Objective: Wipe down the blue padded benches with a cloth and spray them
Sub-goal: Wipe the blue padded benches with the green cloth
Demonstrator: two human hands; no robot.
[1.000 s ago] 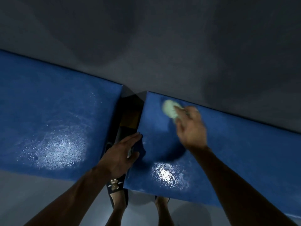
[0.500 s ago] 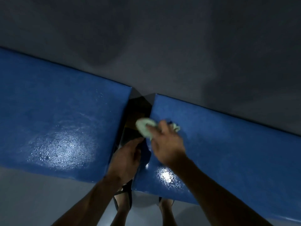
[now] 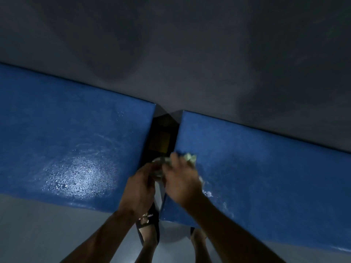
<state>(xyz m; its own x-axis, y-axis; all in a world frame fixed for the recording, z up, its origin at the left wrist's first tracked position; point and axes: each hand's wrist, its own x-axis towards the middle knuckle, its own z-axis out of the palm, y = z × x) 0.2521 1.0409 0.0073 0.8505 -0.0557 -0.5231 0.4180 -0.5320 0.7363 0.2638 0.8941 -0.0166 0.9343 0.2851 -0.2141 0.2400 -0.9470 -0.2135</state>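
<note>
Cloth (image 3: pixel 190 158): pale green-white, crumpled, blurred, held at near left corner of right bench (image 3: pixel 266 168), spilling over gap (image 3: pixel 161 137) between benches. Cloth gripped by right hand (image 3: pixel 182 185), fingers curled round it. Left hand (image 3: pixel 140 186) at 9 o'clock of cloth, fingertips touching it; whether pinched cannot be told. Left bench (image 3: pixel 66 139): blue, padded, wet sheen and droplets lit. Sandalled foot (image 3: pixel 148 226) seen at 6 o'clock. Grey wall (image 3: pixel 190 54) at 12 o'clock.

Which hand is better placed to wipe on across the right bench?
Right. The right hand already grips the cloth at the right bench's near-left corner, with unwiped pad beyond it. The left hand sits at the gap between benches, fingers touching the cloth.
</note>
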